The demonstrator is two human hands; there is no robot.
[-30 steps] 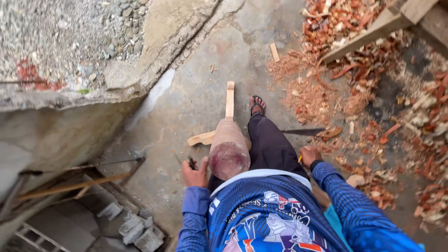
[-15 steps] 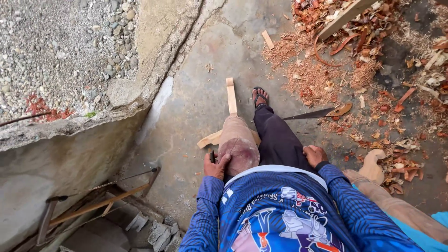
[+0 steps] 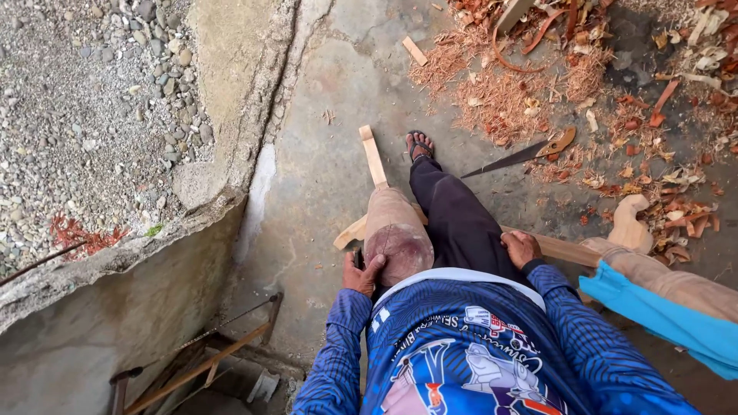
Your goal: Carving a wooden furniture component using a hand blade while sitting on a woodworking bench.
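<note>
On a concrete floor (image 3: 323, 177) strewn with red wood shavings (image 3: 507, 92), the view has drawn closer; the left hand (image 3: 360, 273) now grips the rounded log (image 3: 396, 238), fingers curled; the right hand (image 3: 521, 248) rests closed on a plank (image 3: 565, 250).

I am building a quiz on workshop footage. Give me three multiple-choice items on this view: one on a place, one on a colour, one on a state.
1. Where does the handsaw lie?
A. on the gravel
B. on the concrete beside the wood shavings
C. in the right hand

2. What colour is the sleeve on the left arm?
A. blue
B. red
C. white

3. What is the left hand doing?
A. hanging free
B. gripping the saw
C. resting against the wooden block

Key: 1 B, the blade lies flat by the shavings; 2 A, the patterned sleeve is blue; 3 C, its fingers touch the block's near end.
</note>
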